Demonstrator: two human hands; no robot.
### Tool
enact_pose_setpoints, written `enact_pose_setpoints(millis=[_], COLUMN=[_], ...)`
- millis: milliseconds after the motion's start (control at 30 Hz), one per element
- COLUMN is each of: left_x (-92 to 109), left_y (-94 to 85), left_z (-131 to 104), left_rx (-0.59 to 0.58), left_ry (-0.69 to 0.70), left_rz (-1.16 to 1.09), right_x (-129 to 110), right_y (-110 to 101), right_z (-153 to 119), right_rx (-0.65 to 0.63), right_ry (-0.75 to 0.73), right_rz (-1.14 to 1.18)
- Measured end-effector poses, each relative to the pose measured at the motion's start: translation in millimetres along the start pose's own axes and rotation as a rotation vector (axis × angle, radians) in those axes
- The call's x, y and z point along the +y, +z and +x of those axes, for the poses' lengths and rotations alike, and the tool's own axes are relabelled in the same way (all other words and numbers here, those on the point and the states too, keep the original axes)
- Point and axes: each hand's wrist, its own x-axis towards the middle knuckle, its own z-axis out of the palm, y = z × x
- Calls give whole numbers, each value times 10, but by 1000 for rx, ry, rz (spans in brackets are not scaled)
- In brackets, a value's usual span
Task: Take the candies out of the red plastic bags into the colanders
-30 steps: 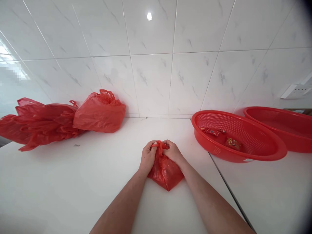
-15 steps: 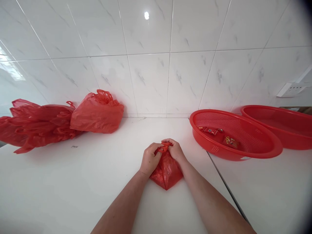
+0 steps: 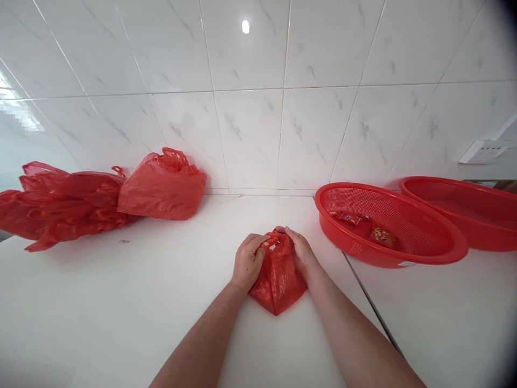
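A red plastic bag (image 3: 278, 285) rests on the white table in front of me, its gathered top between my two hands. On its left side my left hand (image 3: 248, 260) is closed on the bag's rim, thumb and fingers pinching the film. My right hand (image 3: 299, 250) curls round the top right side, its fingertips hidden behind the rim. A small gap in the mouth lets pale bits show through. What fills the bag is mostly hidden by the red film.
A red colander (image 3: 440, 250) at the right holds a few small red packets (image 3: 382, 236). Behind it stands a second red basin (image 3: 484, 231). A filled red bag (image 3: 163, 188) and a heap of red bags (image 3: 72, 202) lie at the left by the tiled wall (image 3: 250, 140).
The bag's mouth has loosened and shows a gap where it was bunched tight. My right hand has shifted slightly right, with its fingers lower round the bag's side.
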Motion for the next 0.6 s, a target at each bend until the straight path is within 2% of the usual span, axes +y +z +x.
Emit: enact_pose_setpoints(millis=[133, 267, 467, 600], left_x=[-19, -54, -50, -42], left_y=[-37, -89, -117, -122], left_z=[-1, 1, 11, 9], left_rx=[215, 351, 420, 432], left_ry=[130, 135, 86, 15], left_rz=[32, 3, -72, -128], right_x=[71, 85, -7, -38], right_y=[-20, -83, -282, -334], right_z=[67, 106, 152, 187], right_rx=[182, 293, 486, 529], right_ry=[-129, -194, -245, -244], right_rz=[-494, -751, -1026, -1107])
